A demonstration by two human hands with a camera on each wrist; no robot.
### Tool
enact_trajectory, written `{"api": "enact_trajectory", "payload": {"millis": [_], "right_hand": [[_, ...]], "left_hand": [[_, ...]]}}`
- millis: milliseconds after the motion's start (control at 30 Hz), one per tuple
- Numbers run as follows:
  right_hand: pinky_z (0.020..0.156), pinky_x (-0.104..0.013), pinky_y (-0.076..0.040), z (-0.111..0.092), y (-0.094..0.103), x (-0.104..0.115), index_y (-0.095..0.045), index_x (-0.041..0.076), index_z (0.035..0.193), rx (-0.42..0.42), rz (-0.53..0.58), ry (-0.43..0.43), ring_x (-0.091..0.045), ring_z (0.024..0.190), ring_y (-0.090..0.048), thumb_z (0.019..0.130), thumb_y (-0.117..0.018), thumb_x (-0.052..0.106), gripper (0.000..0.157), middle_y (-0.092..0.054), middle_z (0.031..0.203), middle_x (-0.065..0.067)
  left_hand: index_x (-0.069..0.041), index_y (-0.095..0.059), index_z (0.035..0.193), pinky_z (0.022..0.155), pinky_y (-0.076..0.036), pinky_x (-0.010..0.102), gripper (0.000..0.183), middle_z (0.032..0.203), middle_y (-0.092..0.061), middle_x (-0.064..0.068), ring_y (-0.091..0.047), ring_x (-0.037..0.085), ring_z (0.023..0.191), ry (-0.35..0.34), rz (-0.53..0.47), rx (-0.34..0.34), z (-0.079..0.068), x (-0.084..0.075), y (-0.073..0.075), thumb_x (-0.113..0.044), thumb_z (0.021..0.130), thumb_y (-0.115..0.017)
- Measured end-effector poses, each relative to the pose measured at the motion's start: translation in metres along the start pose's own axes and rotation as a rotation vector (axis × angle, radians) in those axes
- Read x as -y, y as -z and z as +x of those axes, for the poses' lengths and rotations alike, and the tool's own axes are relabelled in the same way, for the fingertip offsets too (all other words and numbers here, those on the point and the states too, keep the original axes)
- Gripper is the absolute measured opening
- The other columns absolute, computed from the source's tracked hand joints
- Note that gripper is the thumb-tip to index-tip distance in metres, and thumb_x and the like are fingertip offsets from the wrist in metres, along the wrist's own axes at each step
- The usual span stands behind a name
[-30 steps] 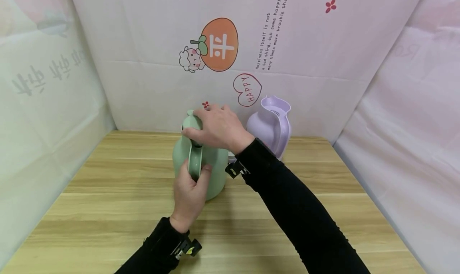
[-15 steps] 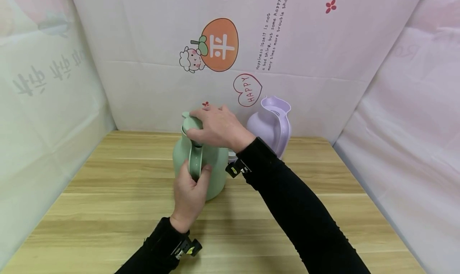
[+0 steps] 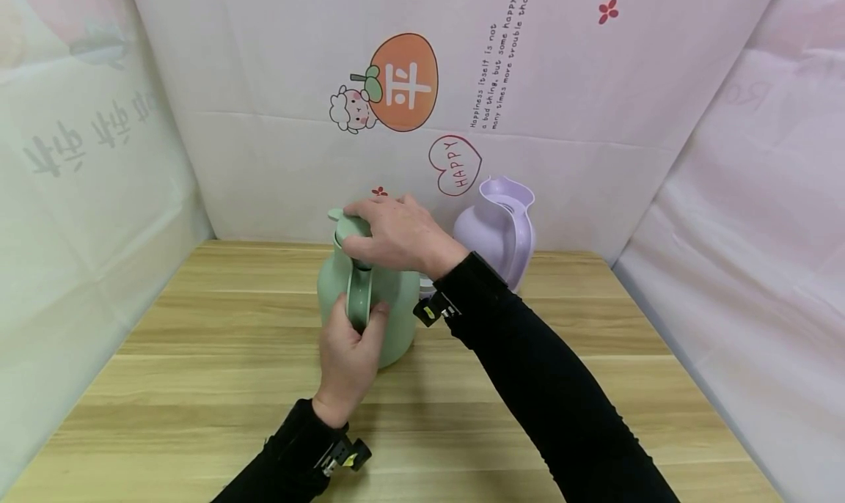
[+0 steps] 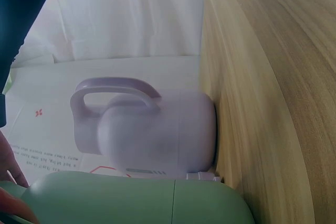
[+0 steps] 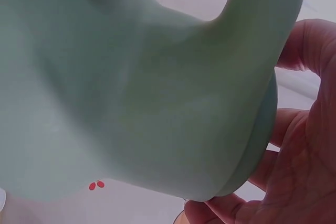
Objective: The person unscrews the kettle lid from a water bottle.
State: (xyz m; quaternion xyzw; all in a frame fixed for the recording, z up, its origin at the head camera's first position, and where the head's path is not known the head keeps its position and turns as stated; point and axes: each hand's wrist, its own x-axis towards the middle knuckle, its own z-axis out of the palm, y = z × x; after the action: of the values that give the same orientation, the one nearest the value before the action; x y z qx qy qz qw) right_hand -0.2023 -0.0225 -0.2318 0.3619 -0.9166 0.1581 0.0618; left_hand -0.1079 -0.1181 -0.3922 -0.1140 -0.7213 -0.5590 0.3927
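Observation:
A green thermos jug stands upright on the wooden table. My left hand grips its handle, thumb on the right side. At the top, my right hand holds the green lid by its edge, with the fingers spread around it. The lid sits in the jug's mouth, and its small tab points to the back left. In the right wrist view, the fingers curl around the lid's rim beside the jug's neck.
A lilac thermos jug stands behind on the right near the back cloth, its handle facing right. A small pale object lies between the two jugs, mostly hidden by the right wrist. White printed cloth walls the table behind and at both sides.
The lid has turned counterclockwise, its tab swinging left, and my right fingers have shifted slightly left with it. My left hand and both jugs have stayed in place.

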Motion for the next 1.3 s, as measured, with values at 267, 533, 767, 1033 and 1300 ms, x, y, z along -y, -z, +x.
{"api": "enact_trajectory", "payload": {"millis": [267,533,767,1033,1300], "right_hand": [[0.117,-0.04,-0.031,0.001,0.001,-0.001,-0.063,0.019,0.143,0.013,0.021,0.022,-0.01,0.125,-0.057,0.088,-0.052,0.04,0.059,-0.066,0.139,0.004],[0.116,-0.041,-0.034,0.001,0.001,-0.002,-0.06,0.02,0.144,0.035,0.071,0.028,-0.015,0.124,-0.056,0.088,-0.049,0.039,0.06,-0.064,0.139,0.006],[0.112,-0.04,-0.041,0.001,0.003,0.0,-0.054,0.019,0.151,0.053,0.074,0.036,-0.021,0.13,-0.054,0.09,-0.049,0.038,0.064,-0.058,0.149,0.002],[0.097,-0.045,-0.051,-0.001,0.0,0.012,-0.056,0.021,0.145,-0.073,-0.183,-0.111,-0.032,0.121,-0.061,0.099,-0.05,0.069,0.067,-0.065,0.134,-0.008],[0.072,-0.039,-0.047,-0.003,-0.003,0.018,-0.062,0.023,0.097,-0.094,-0.303,-0.19,-0.026,0.087,-0.053,0.096,-0.046,0.075,0.055,-0.058,0.092,-0.003]], "left_hand": [[-0.006,-0.058,0.098,0.055,-0.033,0.026,0.011,0.068,-0.034,-0.009,-0.033,0.007,0.058,0.005,-0.011,0.008,0.0,0.0,0.0,-0.012,0.101,-0.067],[-0.005,-0.056,0.098,0.054,-0.032,0.026,0.011,0.068,-0.032,-0.009,-0.031,0.006,0.057,-0.007,-0.003,0.013,0.0,0.0,0.0,-0.01,0.101,-0.066],[-0.006,-0.055,0.095,0.053,-0.03,0.025,0.013,0.067,-0.031,-0.009,-0.028,0.005,0.056,-0.032,-0.006,0.015,0.0,0.001,0.0,-0.008,0.101,-0.066],[-0.007,-0.051,0.09,0.053,-0.03,0.025,0.018,0.065,-0.03,-0.006,-0.026,0.005,0.055,-0.05,-0.008,0.016,0.001,0.001,-0.001,-0.006,0.1,-0.066],[-0.007,-0.053,0.094,0.055,-0.031,0.026,0.015,0.067,-0.031,-0.007,-0.028,0.006,0.056,-0.001,0.001,0.017,-0.001,-0.001,0.0,-0.008,0.1,-0.066]]}}
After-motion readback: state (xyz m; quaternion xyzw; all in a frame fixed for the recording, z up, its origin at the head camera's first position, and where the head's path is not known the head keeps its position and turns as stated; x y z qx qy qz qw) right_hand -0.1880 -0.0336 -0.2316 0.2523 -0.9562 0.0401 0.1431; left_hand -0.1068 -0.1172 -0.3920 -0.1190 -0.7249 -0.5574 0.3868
